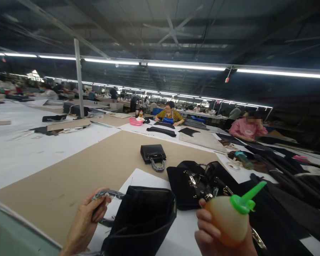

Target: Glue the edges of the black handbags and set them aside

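My left hand (88, 217) is closed round the plastic-wrapped handle of a black handbag (142, 222). The bag lies tipped on the table, its mouth open and its dark lining showing. In my right hand (216, 234) is a squeeze bottle (228, 218) with a green spout, partly filled with amber liquid, held upright just right of the bag. Past the bottle lie black bag pieces with metal fittings (193, 181). A smaller black handbag (153, 153) with a wrapped handle sits farther up the table.
Brown board (77, 170) and white sheets (144, 177) cover the table. Dark material (272, 160) is heaped at the right, near a bottle with a teal lid (244, 160). Across the table, one person (169, 115) handles black panels; another in pink (248, 128) sits right. A post (78, 78) stands left.
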`<state>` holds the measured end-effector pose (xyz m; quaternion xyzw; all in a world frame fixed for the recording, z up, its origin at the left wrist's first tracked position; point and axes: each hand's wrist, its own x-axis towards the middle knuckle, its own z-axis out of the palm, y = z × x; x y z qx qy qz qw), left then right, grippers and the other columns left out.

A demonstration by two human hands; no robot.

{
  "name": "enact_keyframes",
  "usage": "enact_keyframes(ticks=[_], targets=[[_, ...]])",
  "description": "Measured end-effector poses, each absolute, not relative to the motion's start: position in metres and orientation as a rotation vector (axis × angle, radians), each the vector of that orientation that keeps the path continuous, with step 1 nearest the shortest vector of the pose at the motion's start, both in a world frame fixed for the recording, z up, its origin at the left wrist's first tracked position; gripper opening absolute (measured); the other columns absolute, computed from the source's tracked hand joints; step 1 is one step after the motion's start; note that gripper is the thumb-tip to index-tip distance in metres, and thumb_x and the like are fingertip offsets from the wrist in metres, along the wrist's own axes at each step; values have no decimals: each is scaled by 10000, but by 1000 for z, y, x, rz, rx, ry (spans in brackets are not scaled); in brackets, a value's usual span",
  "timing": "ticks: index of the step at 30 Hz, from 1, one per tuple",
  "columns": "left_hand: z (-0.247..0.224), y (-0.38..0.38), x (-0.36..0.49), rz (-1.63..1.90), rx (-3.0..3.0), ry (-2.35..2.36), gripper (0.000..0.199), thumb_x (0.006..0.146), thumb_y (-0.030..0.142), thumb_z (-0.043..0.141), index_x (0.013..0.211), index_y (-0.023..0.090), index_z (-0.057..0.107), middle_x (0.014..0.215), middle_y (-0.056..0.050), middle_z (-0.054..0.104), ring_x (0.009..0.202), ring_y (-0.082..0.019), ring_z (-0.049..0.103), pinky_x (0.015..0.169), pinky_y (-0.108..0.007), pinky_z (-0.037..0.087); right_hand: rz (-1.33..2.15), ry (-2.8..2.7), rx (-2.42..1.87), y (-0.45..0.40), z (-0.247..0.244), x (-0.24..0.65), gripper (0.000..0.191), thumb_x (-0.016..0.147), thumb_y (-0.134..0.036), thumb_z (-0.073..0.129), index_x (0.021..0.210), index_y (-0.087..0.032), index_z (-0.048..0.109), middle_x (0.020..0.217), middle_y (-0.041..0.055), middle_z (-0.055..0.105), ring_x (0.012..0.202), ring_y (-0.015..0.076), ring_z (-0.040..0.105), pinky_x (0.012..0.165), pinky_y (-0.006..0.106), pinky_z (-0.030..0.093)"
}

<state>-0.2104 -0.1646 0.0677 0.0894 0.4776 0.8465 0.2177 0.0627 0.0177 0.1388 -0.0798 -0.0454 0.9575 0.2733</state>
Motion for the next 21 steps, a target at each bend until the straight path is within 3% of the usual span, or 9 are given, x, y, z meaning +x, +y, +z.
enact_keyframes(ticks=[5,12,17,21], targets=[[56,-157,-206,2517,186,1288,408,485,348,840,799,155,663,493,-10,610,321,-7,280,339,-129,215,2589,-205,-76,8,192,14,691,766,-660,567,1120,-66,552,849,97,532,632,150,498,632,316,485],[20,-168,-209,2506,217,1485,368,558,413,793,827,189,681,575,2,627,479,-113,462,425,-205,369,2662,-305,-63,10,162,-20,669,798,-657,541,1030,-36,625,869,111,564,702,161,513,800,362,453],[17,-201,-217,1996,411,1900,318,641,469,713,785,186,709,674,-36,672,647,-185,568,599,-271,470,2682,-413,-145,2,159,-31,645,798,-663,534,988,-59,661,865,122,593,759,194,532,884,416,417],[34,-236,-227,1672,603,2069,343,571,452,730,817,212,727,826,-72,713,821,-299,638,735,-385,525,2639,-483,-212,-2,161,-31,646,792,-662,541,979,-58,672,856,136,616,754,201,546,870,421,433]])
